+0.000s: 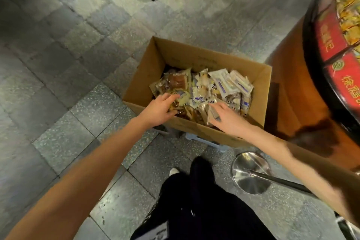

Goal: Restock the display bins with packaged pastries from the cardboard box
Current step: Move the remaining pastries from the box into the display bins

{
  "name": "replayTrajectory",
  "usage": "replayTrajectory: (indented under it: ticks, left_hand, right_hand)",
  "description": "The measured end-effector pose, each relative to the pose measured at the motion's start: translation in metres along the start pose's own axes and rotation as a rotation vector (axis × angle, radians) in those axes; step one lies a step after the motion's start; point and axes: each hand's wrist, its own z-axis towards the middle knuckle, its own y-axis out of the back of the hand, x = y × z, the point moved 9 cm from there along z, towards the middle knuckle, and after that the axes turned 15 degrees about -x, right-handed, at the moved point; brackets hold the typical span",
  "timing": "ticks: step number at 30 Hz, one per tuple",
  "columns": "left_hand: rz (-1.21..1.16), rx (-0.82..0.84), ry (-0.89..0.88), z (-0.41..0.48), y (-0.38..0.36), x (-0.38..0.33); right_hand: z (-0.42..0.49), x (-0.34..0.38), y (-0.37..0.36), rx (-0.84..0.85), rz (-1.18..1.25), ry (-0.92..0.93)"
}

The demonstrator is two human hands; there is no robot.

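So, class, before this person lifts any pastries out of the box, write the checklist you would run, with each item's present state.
1. Top of the cardboard box open: ok.
2. The packaged pastries still in it: ok, many.
3. The left hand down on the packets: ok.
4. The right hand down on the packets: ok.
5. Firm grip on a packet: cannot tell for either hand.
6. Way to the display bin on the right: cannot tell; the metal stand base sits near the feet.

Both arms outstretched; left hand, right hand palm-down, fingers loosely spread.
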Motion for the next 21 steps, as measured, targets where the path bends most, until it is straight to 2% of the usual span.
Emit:
replayTrajectory:
  ticks: [6, 11, 21]
  left_hand:
    - [-0.064, 0.055, 0.006, 0.053, -0.014, 0.025]
    - [-0.050, 0.107, 0.032, 0.091, -0.030, 0.054]
    - [-0.057, 0.203, -0.056, 0.167, -0.071, 0.089]
  right_hand:
    - [0.067, -0.022, -0.013, 0.051, 0.012, -0.068]
    - [0.133, -0.029, -0.016, 0.014, 0.025, -0.088]
    - [0.233, -0.057, -0.043, 0.028, 0.000, -0.117]
